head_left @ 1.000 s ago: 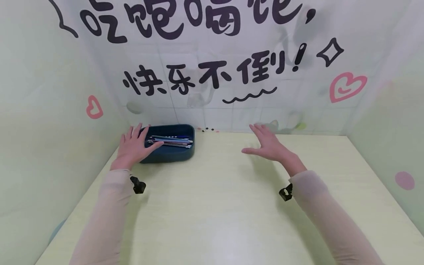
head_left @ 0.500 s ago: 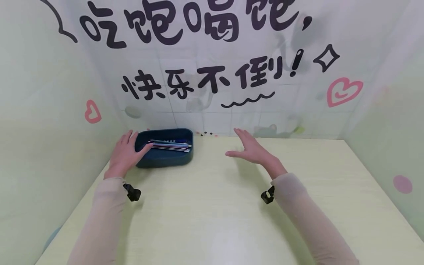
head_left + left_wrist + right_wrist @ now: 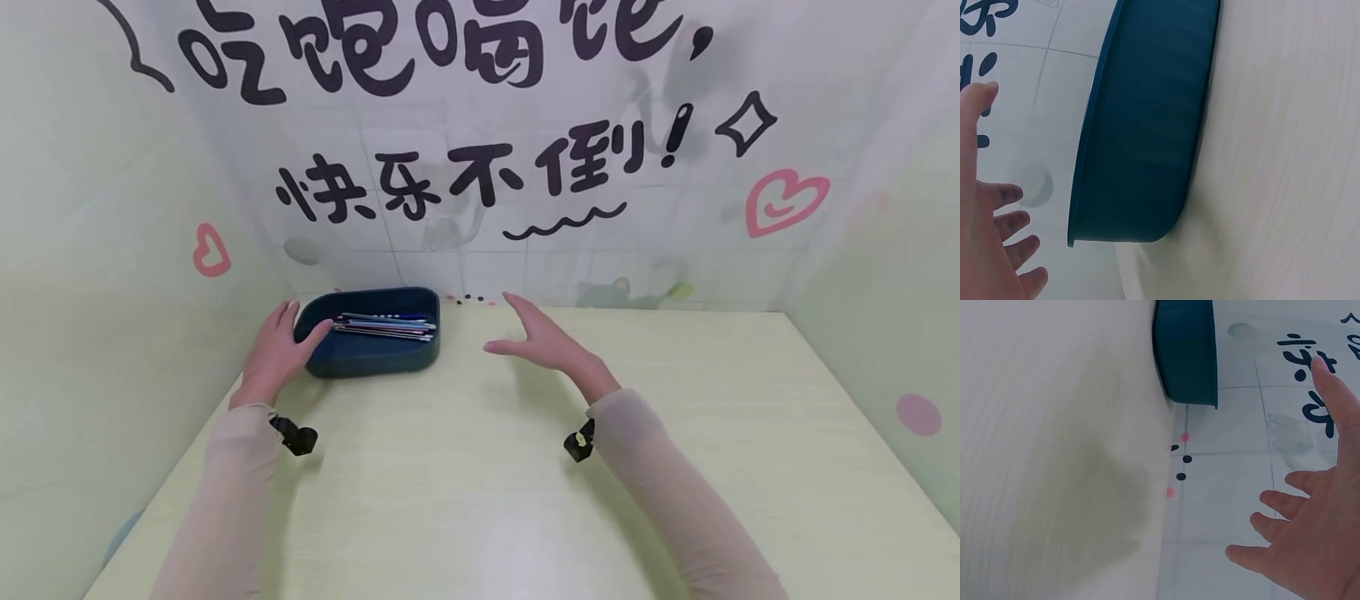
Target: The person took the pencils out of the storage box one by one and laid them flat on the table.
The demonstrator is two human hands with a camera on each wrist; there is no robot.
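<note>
A dark teal, rounded bin (image 3: 375, 365) stands at the back left of the table, against the printed wall sheet. Inside it lies a bundle of thin pencil-like sticks (image 3: 386, 327), with a blue item behind them. At the bin's left end is my left hand (image 3: 276, 350), fingers spread and thumb over the near rim in the head view. The left wrist view shows a gap between that hand and the bin wall (image 3: 1141, 125). To the right of the bin, my right hand (image 3: 551, 340) hovers above the table, thumb and fingers apart, holding nothing.
The pale wooden table (image 3: 450, 483) reaches back to the wall sheet (image 3: 480, 267), which bears black lettering and pink hearts. Side sheets rise along the left and right edges. Each wrist carries a small black camera mount (image 3: 297, 437).
My right hand has moved left, nearer the bin. My left hand has shifted left and slightly nearer me, uncovering more of the bin's left end. The bin stays in place.
</note>
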